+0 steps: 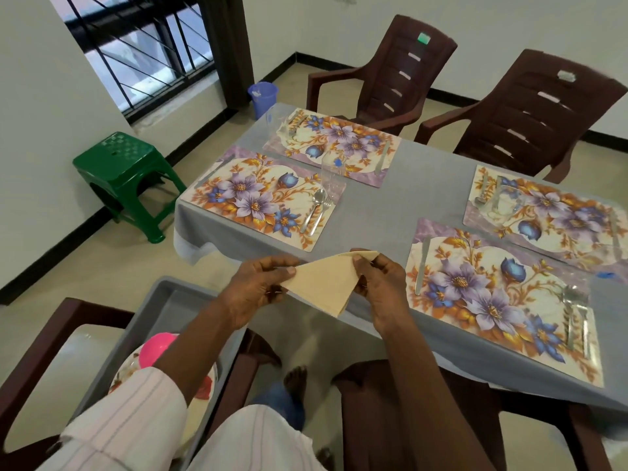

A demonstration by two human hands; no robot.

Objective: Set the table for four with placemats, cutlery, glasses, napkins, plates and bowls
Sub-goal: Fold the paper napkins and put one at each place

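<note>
At the near edge of the grey-clothed table (pixel 380 212): one beige cloth napkin (pixel 321 283), folded to a triangle and held in the air between both hands. Left hand (pixel 258 288) pinches its left corner, thumb on top; right hand (pixel 377 283) pinches the upper right edge. Four floral rectangular placemats (pixel 258 198) lie on the cloth, each with steel cutlery (pixel 316 212). Clear drinking glasses (pixel 331 171) stand on them, faint and hard to trace; the nearest right one is possibly a glass, blurred. Grey plastic tub (pixel 159 300) on a brown chair, lower left, holds a pink bowl (pixel 154 348) and patterned plates (pixel 204 390), largely hidden by the striped sleeve (pixel 129 419).
</note>
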